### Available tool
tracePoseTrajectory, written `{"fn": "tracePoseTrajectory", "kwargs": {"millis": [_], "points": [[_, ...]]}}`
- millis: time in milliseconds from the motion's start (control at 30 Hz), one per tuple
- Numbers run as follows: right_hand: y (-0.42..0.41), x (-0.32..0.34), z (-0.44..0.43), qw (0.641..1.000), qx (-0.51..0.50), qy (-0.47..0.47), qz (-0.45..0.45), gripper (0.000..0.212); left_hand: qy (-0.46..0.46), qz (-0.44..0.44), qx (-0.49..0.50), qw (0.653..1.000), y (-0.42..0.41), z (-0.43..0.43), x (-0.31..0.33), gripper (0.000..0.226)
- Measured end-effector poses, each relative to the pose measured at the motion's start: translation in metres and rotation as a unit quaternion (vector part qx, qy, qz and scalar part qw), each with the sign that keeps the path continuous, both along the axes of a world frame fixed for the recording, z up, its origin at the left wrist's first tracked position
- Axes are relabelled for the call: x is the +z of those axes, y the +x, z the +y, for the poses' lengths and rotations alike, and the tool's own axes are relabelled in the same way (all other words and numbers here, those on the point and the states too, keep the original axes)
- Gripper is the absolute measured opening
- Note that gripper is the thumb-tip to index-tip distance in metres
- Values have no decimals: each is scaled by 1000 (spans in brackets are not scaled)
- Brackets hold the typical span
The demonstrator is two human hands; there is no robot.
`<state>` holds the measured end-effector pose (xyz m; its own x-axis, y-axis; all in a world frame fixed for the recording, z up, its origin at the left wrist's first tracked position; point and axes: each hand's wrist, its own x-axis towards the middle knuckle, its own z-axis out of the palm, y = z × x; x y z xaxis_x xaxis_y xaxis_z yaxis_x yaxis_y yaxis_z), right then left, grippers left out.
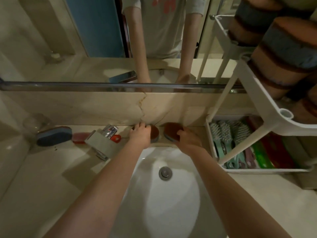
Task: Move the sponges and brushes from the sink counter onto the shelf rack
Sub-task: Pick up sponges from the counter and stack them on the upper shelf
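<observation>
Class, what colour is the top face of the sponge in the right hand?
Sponge top: reddish-brown, over blue; head view.

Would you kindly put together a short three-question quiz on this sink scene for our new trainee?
1. True or false: the right hand grips a brown-topped sponge behind the basin.
2. What lies in the rack's lower tray? A) brushes B) cups C) folded towels
3. Fill in: the blue sponge, left of the tap, lies on the ____.
Key: 1 true; 2 A; 3 counter.
</observation>
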<state>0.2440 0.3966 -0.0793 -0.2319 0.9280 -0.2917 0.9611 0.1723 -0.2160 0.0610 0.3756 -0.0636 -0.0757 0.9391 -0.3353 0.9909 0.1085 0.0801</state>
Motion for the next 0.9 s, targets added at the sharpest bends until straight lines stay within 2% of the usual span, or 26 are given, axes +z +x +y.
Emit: {"fn": "tracePoseTrajectory", "kwargs": {"millis": [133,333,433,500,567,600,700,767,833,900], "points": [[-6,-6,5,999,-25,29,35,42,9,17,-11,1000,4,7,-10,66],[-7,-7,11,995,-36,66,62,30,7,24,-3,1000,9,17,-12,66],[-3,-5,13,995,-41,42,81,41,18,-34,57,998,11,15,-5,69],[0,-1,13,988,-67,12,138,51,34,-114,128,985,11,12,1,73],[2,5,11,959,-129,-28,251,55,75,-220,211,949,12,8,7,70],[2,7,8,933,-166,-54,314,56,93,-276,253,923,13,5,11,65],[1,14,-1,815,-283,-151,482,51,92,-461,372,800,21,-5,23,53],[2,27,-7,760,-301,-201,540,44,67,-569,411,709,30,-13,30,48],[2,41,-13,752,-280,-204,561,37,71,-617,411,668,39,-21,38,45],[0,55,-18,762,-251,-181,569,34,91,-629,403,659,48,-30,49,47]]}}
